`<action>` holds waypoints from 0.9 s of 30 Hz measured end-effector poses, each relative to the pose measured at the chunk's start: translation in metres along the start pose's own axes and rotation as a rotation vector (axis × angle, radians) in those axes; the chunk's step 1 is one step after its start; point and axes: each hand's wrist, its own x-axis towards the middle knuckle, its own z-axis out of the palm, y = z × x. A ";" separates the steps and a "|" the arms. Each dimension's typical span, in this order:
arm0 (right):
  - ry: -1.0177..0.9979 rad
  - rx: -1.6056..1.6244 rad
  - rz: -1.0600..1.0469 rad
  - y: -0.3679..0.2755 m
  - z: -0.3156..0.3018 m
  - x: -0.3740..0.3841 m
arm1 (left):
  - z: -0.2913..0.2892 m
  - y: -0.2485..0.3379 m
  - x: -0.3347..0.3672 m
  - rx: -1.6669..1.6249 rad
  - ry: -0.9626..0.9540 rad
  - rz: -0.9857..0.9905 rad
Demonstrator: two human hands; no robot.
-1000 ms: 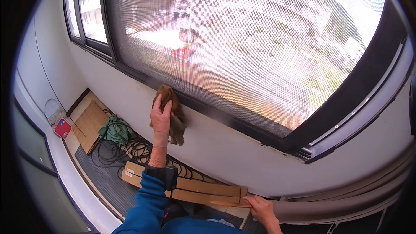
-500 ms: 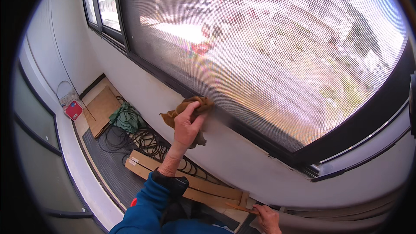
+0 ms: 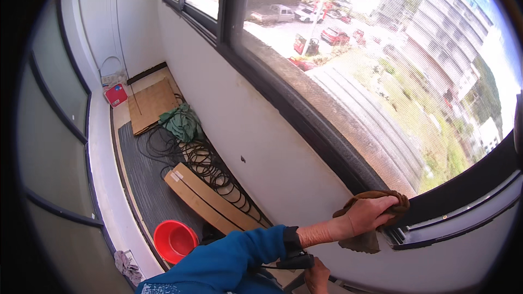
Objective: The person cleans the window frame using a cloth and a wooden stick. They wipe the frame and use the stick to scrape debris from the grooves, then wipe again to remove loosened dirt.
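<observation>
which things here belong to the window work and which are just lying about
In use:
brown cloth, in the left hand
window frame, the cloth at its corner

Lying about:
green cloth
black cables
long cardboard box
brown board
red bucket, though its role is unclear

Prob. encl. balcony [image 3: 150, 185] (narrow): screened window [image 3: 376, 114] over parked cars [image 3: 335, 36], cardboard [image 3: 202, 191], cables [image 3: 210, 167], 1 red bucket [image 3: 184, 232].

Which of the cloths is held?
The brown cloth, in the left hand at the window frame; the green cloth and grey cloth lie untouched.
</observation>
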 end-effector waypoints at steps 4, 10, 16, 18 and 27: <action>-0.053 -0.129 -0.049 0.013 0.019 -0.002 | -0.021 -0.005 0.001 0.059 0.061 -0.017; -0.309 0.057 0.067 0.026 0.005 -0.012 | -0.089 -0.025 0.013 0.089 0.486 -0.013; -0.375 -0.089 0.205 0.011 -0.025 -0.020 | -0.212 -0.058 0.024 0.184 0.976 -0.134; -0.366 -0.081 0.151 0.010 -0.027 -0.018 | -0.249 -0.065 0.007 0.203 1.006 -0.205; -0.138 -0.056 -0.137 0.033 -0.017 0.003 | -0.260 -0.066 -0.224 -0.147 0.710 -0.694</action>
